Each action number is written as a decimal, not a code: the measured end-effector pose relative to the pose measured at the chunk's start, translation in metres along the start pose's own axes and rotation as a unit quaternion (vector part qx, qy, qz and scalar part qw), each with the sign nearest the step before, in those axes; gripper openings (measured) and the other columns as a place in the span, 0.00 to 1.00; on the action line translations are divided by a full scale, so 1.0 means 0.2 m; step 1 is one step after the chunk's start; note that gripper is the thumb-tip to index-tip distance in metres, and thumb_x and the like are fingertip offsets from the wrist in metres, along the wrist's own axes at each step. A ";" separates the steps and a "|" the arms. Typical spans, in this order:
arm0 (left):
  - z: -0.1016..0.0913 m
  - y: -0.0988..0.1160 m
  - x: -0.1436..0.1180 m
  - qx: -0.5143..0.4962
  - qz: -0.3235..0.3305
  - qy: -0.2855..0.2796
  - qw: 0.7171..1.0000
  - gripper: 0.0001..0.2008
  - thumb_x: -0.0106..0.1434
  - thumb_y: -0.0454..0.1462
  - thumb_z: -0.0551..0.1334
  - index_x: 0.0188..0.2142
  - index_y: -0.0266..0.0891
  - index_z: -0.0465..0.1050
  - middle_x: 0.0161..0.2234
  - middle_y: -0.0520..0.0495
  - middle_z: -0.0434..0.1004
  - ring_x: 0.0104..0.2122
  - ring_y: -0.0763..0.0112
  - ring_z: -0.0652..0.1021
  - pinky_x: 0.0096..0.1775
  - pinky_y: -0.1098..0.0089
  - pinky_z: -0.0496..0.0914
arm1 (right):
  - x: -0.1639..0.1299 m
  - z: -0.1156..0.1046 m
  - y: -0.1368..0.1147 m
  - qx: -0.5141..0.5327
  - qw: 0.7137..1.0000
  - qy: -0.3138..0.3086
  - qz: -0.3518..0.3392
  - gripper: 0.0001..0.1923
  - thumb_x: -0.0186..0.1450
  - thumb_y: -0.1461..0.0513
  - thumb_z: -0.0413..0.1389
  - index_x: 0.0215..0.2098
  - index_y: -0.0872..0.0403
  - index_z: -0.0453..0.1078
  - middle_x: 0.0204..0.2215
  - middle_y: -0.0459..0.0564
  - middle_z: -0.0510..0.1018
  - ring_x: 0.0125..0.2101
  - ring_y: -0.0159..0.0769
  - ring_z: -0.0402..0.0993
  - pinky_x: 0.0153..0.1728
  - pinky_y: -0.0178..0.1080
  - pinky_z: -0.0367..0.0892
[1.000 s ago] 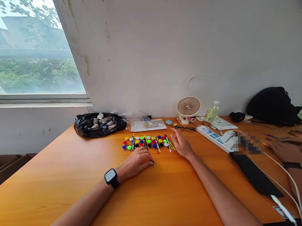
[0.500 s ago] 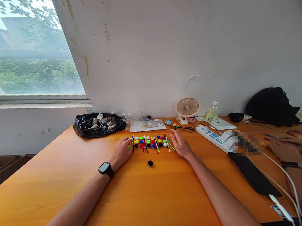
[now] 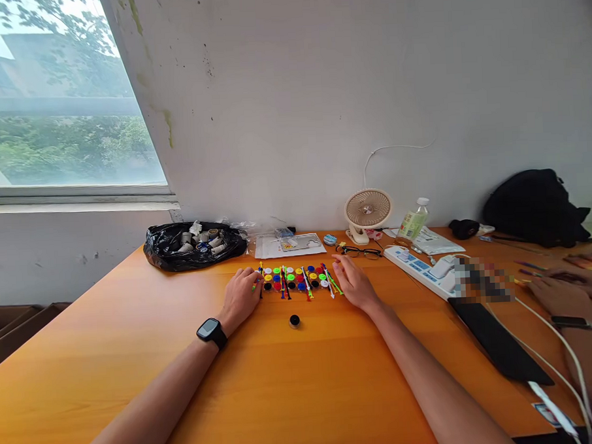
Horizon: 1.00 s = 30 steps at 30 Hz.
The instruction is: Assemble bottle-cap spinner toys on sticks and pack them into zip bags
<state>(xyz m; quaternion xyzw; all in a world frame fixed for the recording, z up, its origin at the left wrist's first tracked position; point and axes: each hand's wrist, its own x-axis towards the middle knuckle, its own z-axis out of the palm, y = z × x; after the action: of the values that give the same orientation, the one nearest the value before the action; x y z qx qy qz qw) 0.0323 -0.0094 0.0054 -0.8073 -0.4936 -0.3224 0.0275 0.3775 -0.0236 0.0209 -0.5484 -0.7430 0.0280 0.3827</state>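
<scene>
Rows of small coloured caps [image 3: 298, 278] with several thin coloured sticks [image 3: 307, 284] laid across them sit mid-table. My left hand [image 3: 242, 296], with a smartwatch [image 3: 211, 332] on its wrist, lies at the left end of the rows. Its fingertips are closed on a green cap [image 3: 254, 288]. My right hand [image 3: 355, 284] rests at the right end of the rows with its fingers apart and nothing in it. A single black cap [image 3: 294, 321] lies alone on the orange table [image 3: 293, 392], nearer to me than the rows and between my hands.
At the back are a black bag of spools [image 3: 195, 243], a white sheet [image 3: 290, 246], a small fan [image 3: 368, 213], glasses [image 3: 359, 251], a bottle [image 3: 414, 222] and a power strip [image 3: 420, 269]. Another person's hands [image 3: 561, 292] work at the right, beside a black pad [image 3: 497, 344] and cables.
My left hand let go of the black cap near me and moved forward and left to the left end of the rows. Since half a second ago it has hardly moved. My right hand stayed put.
</scene>
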 end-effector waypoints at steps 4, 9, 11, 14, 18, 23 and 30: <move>-0.06 0.06 -0.01 -0.080 0.011 0.035 0.996 0.11 0.74 0.40 0.57 0.43 0.43 0.78 0.43 0.43 0.79 0.44 0.58 0.76 0.47 0.59 0.72 | 0.00 -0.03 -0.05 0.013 1.000 0.003 -0.012 0.22 0.78 0.49 0.41 0.59 0.50 0.68 0.54 0.57 0.77 0.53 0.49 0.75 0.56 0.52 0.68; -0.11 0.20 -0.07 -0.260 0.070 -0.083 0.959 0.11 0.75 0.41 0.57 0.44 0.44 0.78 0.42 0.46 0.83 0.42 0.63 0.80 0.47 0.63 0.75 | -0.01 -0.03 -0.17 0.110 0.992 -0.057 0.006 0.23 0.76 0.46 0.44 0.49 0.50 0.74 0.42 0.54 0.80 0.41 0.45 0.77 0.45 0.46 0.71; -0.10 0.25 -0.09 -0.285 0.064 -0.094 0.952 0.10 0.74 0.42 0.59 0.47 0.44 0.78 0.43 0.46 0.84 0.43 0.64 0.82 0.47 0.64 0.75 | -0.01 0.00 -0.22 0.187 0.975 -0.110 0.039 0.26 0.76 0.43 0.44 0.45 0.52 0.75 0.34 0.51 0.79 0.33 0.41 0.76 0.37 0.42 0.71; -0.10 0.30 -0.11 -0.298 0.066 -0.101 0.947 0.10 0.72 0.41 0.62 0.49 0.45 0.77 0.43 0.47 0.84 0.41 0.66 0.82 0.45 0.66 0.76 | -0.03 0.04 -0.28 0.299 0.932 -0.191 0.072 0.28 0.73 0.40 0.48 0.44 0.53 0.75 0.32 0.49 0.79 0.27 0.36 0.72 0.32 0.39 0.69; -0.11 0.32 -0.11 -0.293 0.095 -0.120 0.944 0.06 0.70 0.40 0.65 0.44 0.44 0.79 0.40 0.48 0.84 0.39 0.66 0.81 0.43 0.67 0.74 | -0.06 0.08 -0.33 0.377 0.866 -0.315 0.090 0.24 0.65 0.41 0.61 0.38 0.54 0.75 0.29 0.46 0.78 0.25 0.32 0.72 0.30 0.36 0.68; -0.11 0.33 -0.12 -0.301 0.098 -0.145 0.938 0.05 0.69 0.38 0.66 0.43 0.44 0.81 0.37 0.49 0.85 0.37 0.67 0.81 0.41 0.69 0.73 | -0.09 0.09 -0.33 0.410 0.812 -0.389 0.145 0.24 0.57 0.44 0.70 0.36 0.55 0.76 0.27 0.46 0.79 0.24 0.32 0.73 0.26 0.35 0.66; -0.08 0.33 -0.13 -0.306 0.094 -0.168 0.932 0.06 0.68 0.39 0.67 0.42 0.43 0.83 0.38 0.47 0.84 0.37 0.67 0.81 0.41 0.70 0.73 | -0.09 0.09 -0.33 0.383 0.816 -0.406 0.153 0.20 0.57 0.48 0.70 0.34 0.55 0.76 0.22 0.44 0.76 0.23 0.31 0.70 0.23 0.33 0.62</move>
<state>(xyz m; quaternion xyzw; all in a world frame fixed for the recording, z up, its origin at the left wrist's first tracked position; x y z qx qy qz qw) 0.0708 -0.0692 0.0225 -0.8618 -0.2900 -0.3133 -0.2740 0.3167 -0.0589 0.0289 -0.4033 -0.6663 0.5886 0.2166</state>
